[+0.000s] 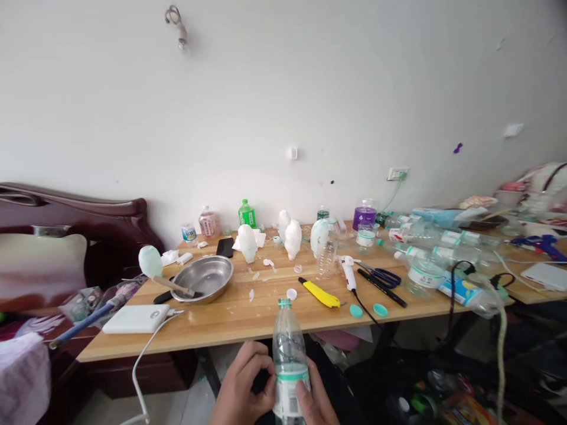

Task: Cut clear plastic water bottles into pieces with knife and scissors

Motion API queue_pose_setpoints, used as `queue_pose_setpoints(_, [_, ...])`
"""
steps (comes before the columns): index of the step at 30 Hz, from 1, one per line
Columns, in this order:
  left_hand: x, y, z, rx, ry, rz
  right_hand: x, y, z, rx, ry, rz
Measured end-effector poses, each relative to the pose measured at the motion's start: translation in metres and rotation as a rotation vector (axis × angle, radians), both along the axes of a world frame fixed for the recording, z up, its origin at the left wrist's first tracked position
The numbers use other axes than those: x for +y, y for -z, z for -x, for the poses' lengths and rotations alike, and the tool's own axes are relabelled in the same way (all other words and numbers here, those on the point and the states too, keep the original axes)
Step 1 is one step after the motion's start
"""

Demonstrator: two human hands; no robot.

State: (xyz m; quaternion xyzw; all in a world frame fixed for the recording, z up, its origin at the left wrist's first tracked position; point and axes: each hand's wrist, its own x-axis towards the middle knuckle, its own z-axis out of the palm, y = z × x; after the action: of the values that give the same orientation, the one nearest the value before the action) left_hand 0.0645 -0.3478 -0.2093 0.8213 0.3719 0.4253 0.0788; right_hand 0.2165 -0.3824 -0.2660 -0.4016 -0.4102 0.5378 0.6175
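Note:
A clear plastic bottle [290, 345] stands upright in front of me, below the table's near edge. Its neck has no cap, and a white and green label [287, 394] wraps its lower part. My right hand [319, 392] grips the bottle from the right, thumb across the label. On the other side, my left hand [248, 381] is closed in a pinch, fingertips at the label's left edge. A white bottle cap [291, 293] lies on the table just behind the bottle's mouth. Close by is a yellow utility knife [319, 293].
On the wooden table [248, 321] are a metal bowl [208, 277] with a brush, several white-coated bottle shapes [293, 239], a glue gun [348, 274], scissors [383, 275] and a black pen [383, 288]. Many empty bottles [425, 274] crowd the right. A white power bank [135, 319] sits left.

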Motion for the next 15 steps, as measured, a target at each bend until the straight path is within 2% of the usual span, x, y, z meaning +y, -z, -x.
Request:
queue_pose_setpoints(6, [0.001, -0.020, 0.001, -0.012, -0.133, -0.115, 0.010, -0.046, -0.011, -0.025, -0.177, -0.063])
queue_pose_setpoints(9, [0.006, -0.025, 0.001, -0.032, -0.187, -0.203, 0.017, -0.064, -0.012, 0.004, -0.211, -0.076])
queue_pose_setpoints(12, [0.011, -0.030, -0.001, -0.038, -0.216, -0.272, 0.022, -0.070, -0.009, 0.042, -0.220, -0.054])
queue_pose_setpoints(15, [0.012, -0.036, -0.002, -0.034, -0.223, -0.325, 0.025, -0.069, -0.009, 0.110, -0.176, 0.010])
